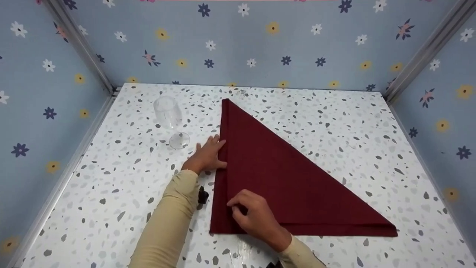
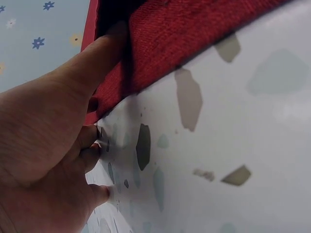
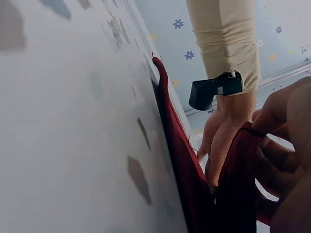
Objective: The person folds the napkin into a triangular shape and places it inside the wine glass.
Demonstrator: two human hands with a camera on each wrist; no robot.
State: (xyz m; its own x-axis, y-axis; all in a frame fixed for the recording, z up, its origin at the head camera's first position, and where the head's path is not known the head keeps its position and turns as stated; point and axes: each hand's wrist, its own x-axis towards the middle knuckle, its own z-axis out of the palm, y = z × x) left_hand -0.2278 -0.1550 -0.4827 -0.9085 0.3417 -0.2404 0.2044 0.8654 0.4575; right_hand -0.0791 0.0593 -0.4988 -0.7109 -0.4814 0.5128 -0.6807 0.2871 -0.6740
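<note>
Light Touch and Even Tension Mattered Most

A right hand [image 1: 256, 214] pinched a dark red cloth [image 1: 282, 171] between thumb and fingers, a fold of it raised clear of the tabletop [image 1: 357, 141]. The cloth lay as a layered triangle beneath and to the right of that grip: one corner sat just nearer the body and left of the pinch, another well off to the right, the third far beyond it. Straight ahead of the pinch, along the same side, the left hand [image 1: 206, 155] gripped nothing; its fingers were spread, thumb and one fingertip resting on the cloth, others reaching down to the surface beside it. A stemmed glass [image 1: 169, 113] stood upright ahead of the pinch and to its left, near the left hand.

The step in hand, by all appearances the handling of that left edge, seemed to call for a shallow pinch on the upper layer alone, though how many layers the right hand held could not be told. Light pressure from the left fingertips would have served to pin the strip below; slow, level movement, with tension shared along the edge, looked the best guard against creases, a skewed corner or a nudged glass.
</note>
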